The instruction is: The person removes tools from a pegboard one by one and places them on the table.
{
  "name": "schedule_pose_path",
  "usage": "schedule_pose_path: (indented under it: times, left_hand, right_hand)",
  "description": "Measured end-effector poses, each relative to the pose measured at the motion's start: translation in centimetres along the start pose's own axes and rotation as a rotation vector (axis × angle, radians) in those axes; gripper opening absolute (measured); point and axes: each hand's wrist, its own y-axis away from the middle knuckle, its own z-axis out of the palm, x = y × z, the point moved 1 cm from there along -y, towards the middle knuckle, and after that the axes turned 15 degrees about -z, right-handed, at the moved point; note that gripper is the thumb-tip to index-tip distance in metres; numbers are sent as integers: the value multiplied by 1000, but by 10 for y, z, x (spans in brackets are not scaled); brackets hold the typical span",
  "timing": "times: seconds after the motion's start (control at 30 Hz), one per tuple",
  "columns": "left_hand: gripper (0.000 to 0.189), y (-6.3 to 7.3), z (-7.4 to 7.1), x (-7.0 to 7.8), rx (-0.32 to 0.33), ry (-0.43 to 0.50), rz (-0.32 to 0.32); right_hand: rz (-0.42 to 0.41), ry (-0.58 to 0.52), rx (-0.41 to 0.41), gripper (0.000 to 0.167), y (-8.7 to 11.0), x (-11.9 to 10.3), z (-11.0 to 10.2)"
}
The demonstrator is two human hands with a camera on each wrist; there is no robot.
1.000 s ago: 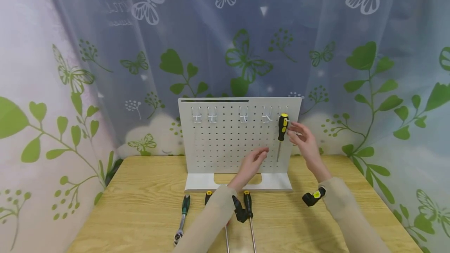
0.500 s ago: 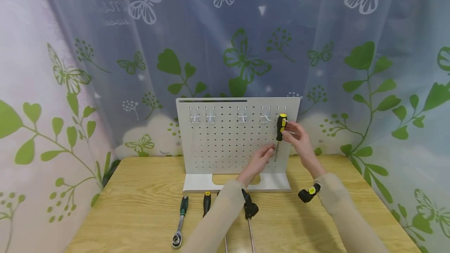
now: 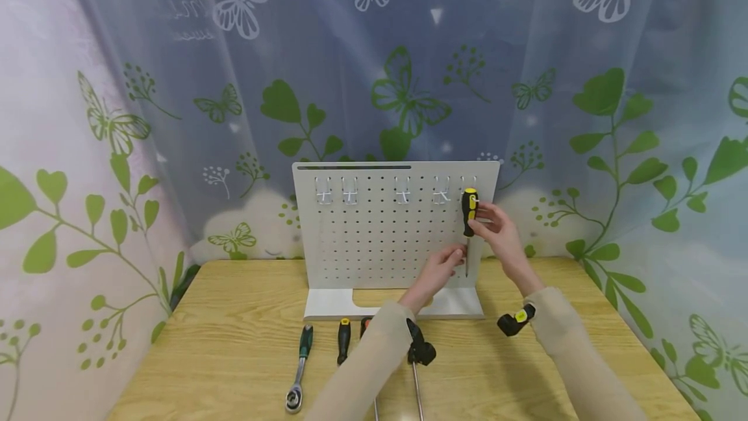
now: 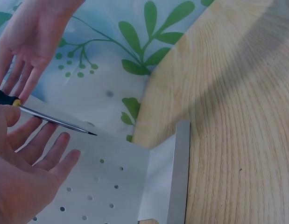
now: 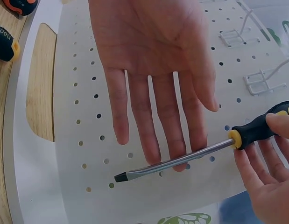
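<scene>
A flathead screwdriver (image 3: 469, 212) with a black and yellow handle hangs upright at the right end of the white pegboard (image 3: 380, 245); a hook's white tip shows through the top of its handle. My right hand (image 3: 504, 239) pinches the handle from the right, thumb across it in the right wrist view. My left hand (image 3: 438, 271) is lower down at the steel shaft (image 5: 195, 155). Its fingers (image 5: 142, 116) are straight and lie behind the shaft, the fingertips right at it. In the left wrist view the shaft's tip (image 4: 90, 133) points past these fingers.
Several white wire hooks (image 3: 403, 192) line the board's upper part. On the wooden table (image 3: 234, 343) in front lie a ratchet wrench (image 3: 306, 343), a black-yellow screwdriver (image 3: 344, 343) and tools partly hidden by my left sleeve (image 3: 368, 362). A patterned curtain (image 3: 350, 83) stands behind.
My left hand has moved right to the screwdriver's shaft, whose tip has swung right. My right hand has gone from beside the handle to pinching it.
</scene>
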Motion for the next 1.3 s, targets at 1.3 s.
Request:
schedule_pose_path:
  times: [1.3]
  left_hand:
    - [26, 33, 20, 2, -88, 217, 90]
  right_hand:
    - [-15, -149, 36, 53, 31, -35, -12]
